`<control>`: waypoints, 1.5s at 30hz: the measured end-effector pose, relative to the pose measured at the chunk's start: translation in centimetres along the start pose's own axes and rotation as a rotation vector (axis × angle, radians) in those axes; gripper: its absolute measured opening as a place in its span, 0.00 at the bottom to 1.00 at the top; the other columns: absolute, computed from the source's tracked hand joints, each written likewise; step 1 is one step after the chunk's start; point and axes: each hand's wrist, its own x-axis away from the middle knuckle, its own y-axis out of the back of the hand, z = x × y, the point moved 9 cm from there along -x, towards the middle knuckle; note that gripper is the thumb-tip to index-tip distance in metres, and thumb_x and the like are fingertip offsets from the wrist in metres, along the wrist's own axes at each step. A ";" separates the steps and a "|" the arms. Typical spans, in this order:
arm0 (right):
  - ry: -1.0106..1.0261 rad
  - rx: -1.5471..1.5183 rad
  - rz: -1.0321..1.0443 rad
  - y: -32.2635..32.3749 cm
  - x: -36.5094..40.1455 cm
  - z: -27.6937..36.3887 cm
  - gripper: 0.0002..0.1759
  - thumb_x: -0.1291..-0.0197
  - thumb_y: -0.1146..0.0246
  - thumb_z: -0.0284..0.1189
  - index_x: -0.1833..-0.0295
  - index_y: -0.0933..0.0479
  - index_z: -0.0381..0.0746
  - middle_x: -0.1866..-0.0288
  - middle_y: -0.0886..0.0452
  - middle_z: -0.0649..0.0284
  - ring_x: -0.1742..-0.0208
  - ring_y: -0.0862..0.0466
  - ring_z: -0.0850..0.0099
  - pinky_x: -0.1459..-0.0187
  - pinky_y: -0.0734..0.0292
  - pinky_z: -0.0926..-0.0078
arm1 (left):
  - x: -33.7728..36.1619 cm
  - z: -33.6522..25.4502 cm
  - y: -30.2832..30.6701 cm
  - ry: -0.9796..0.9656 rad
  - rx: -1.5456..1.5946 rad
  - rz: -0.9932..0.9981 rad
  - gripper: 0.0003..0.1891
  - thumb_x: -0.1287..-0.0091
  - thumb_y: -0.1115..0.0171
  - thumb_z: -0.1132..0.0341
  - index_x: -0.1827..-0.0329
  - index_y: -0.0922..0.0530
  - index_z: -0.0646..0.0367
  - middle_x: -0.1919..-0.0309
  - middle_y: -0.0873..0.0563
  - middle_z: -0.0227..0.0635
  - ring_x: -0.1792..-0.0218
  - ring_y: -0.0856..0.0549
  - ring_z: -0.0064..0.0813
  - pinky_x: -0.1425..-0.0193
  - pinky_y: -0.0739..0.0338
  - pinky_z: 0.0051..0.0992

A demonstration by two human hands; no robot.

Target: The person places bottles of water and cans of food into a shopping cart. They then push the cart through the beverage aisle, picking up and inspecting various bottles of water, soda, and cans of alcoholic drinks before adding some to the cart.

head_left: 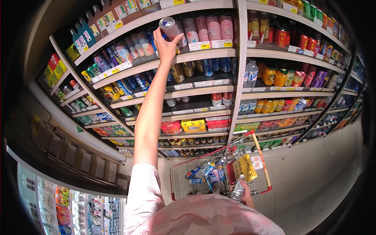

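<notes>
My left hand (167, 46) is stretched up to an upper shelf, its fingers wrapped round a pale pink drink can (170, 28) with a silver top. The can is at the shelf's front, tilted so that its lid faces me. Beside it stands a row of tall pink cans (201, 29) with price tags below. Low on the right, my right hand (247, 194) is closed round a clear plastic bottle (237, 188) with a pale cap. That hand is next to the shopping cart (182, 169); part of its fingers is hidden behind the bottle.
Several bottles and packs (207, 174) lie in the cart. Its handle (261, 160) is on the right, with a yellow sign (244, 168) in front. Drink shelves (211, 87) fill the wall ahead, split by a wooden upright (237, 74). A refrigerated case (78, 211) stands lower left.
</notes>
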 end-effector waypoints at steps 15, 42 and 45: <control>0.016 0.031 -0.026 0.6 -0.6 0.0 0.19 0.26 0.33 0.40 0.39 0.28 0.44 0.52 0.15 0.51 0.62 0.09 0.50 0.57 0.09 0.49 | 0.9 4.6 -3.2 0.207 -0.297 0.250 0.48 0.45 0.17 0.44 0.31 0.28 0.71 0.39 0.14 0.58 0.40 0.13 0.56 0.38 0.18 0.46; -0.137 1.380 -0.184 6.3 -3.1 -3.5 0.36 0.43 0.20 0.38 0.34 0.27 0.36 0.44 0.12 0.49 0.42 0.12 0.56 0.40 0.20 0.61 | 101.9 2.3 20.2 1.252 -0.263 1.017 0.22 0.45 0.24 0.76 0.46 0.20 0.62 0.49 0.17 0.49 0.50 0.14 0.47 0.44 0.18 0.41; -0.261 1.388 -0.226 7.2 -2.9 -5.0 0.38 0.43 0.20 0.38 0.32 0.28 0.36 0.44 0.12 0.49 0.41 0.12 0.55 0.40 0.20 0.60 | 107.5 1.0 14.8 1.186 -0.233 1.208 0.25 0.45 0.22 0.72 0.44 0.22 0.60 0.46 0.18 0.48 0.44 0.16 0.49 0.40 0.20 0.44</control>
